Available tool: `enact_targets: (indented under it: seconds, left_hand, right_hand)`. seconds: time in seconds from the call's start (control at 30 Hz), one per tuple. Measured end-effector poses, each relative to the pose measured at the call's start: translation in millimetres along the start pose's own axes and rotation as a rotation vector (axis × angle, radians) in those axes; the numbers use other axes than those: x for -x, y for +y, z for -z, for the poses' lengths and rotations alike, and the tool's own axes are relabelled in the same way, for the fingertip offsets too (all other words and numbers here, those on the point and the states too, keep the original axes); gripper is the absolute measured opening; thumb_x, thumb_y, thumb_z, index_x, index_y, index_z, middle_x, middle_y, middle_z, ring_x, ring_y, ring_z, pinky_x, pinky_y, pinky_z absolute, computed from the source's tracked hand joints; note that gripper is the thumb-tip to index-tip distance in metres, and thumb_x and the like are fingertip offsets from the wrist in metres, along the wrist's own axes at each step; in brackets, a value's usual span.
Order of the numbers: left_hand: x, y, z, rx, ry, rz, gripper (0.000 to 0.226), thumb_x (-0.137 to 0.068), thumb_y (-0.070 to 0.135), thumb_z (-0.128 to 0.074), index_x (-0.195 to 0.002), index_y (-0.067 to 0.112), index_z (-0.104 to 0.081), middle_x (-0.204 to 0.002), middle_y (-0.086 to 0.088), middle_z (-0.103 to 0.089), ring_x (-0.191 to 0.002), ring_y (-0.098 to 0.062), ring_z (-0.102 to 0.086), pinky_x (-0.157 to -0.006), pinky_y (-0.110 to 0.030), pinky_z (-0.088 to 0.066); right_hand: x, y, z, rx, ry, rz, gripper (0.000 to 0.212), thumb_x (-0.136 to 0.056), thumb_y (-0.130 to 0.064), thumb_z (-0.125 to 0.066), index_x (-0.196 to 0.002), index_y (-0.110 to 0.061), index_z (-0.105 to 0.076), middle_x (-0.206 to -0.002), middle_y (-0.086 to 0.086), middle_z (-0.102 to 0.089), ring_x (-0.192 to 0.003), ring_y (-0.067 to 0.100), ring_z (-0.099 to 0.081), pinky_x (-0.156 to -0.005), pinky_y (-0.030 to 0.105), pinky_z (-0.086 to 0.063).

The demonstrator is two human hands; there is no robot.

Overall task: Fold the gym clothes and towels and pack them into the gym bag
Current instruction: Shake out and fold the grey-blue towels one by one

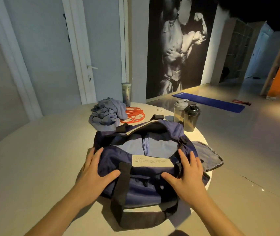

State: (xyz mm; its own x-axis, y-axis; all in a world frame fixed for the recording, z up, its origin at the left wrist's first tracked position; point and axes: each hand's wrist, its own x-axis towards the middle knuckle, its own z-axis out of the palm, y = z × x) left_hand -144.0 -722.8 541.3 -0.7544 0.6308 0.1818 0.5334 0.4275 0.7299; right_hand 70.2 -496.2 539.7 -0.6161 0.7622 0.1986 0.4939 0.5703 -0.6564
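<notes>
Navy fabric gym bag (pixel 141 184) near the table's (pixel 42 159) right edge, unzipped, with a black carry strap hanging toward the near edge. Left hand (pixel 96 169) laid flat on the bag's left end, fingers straight and spread, gripping nothing. Right hand (pixel 187 174) pressed on the right end the same way, holding nothing. Pale label (pixel 152 161) sewn on the bag's near lip, printed in small lines too blurred to read. Folded light-blue cloth (pixel 146 145) inside the bag, partly hidden by the lip. Dark flat cloth (pixel 209 155) just beside the bag at the right edge, half tucked under it. Further back, crumpled blue-grey clothes (pixel 106 114) touching a coiled orange rope (pixel 134 114). Grey shaker (pixel 179 109) and black shaker (pixel 191 119) side by side at the far-right edge, contents not visible. Lidded tumbler (pixel 126 93) at the far edge. Small white object (pixel 160 109) nearby, too small to identify. Blue mat (pixel 209 101) on the floor beyond, its white lettering illegible.
</notes>
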Motion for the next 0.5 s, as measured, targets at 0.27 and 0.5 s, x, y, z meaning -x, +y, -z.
enact_targets:
  seconds: [0.27, 0.5]
  left_hand:
    - [-13.6, 9.4, -36.8, 0.124, 0.037, 0.036, 0.093, -0.075, 0.075, -0.067, -0.153, 0.048, -0.023, -0.159, 0.015, -0.035, -0.142, -0.020, -0.043, -0.111, -0.051, -0.045]
    - [-28.4, 13.9, -66.5, 0.033, 0.072, 0.083, 0.075, -0.084, 0.080, -0.045, -0.149, 0.057, -0.015, -0.162, 0.015, -0.031, -0.144, -0.025, -0.042, -0.107, -0.057, -0.047]
  right_hand:
    - [-32.5, 19.3, -12.7, -0.087, 0.114, -0.062, 0.084, -0.084, -0.057, -0.071, -0.154, -0.028, -0.035, -0.164, 0.005, -0.026, -0.152, 0.029, -0.009, -0.122, 0.052, -0.014]
    - [-56.1, 32.2, -12.8, -0.072, 0.110, -0.095, 0.082, -0.085, -0.056, -0.070, -0.153, -0.022, -0.039, -0.162, 0.007, -0.030, -0.151, 0.031, -0.012, -0.122, 0.051, -0.014]
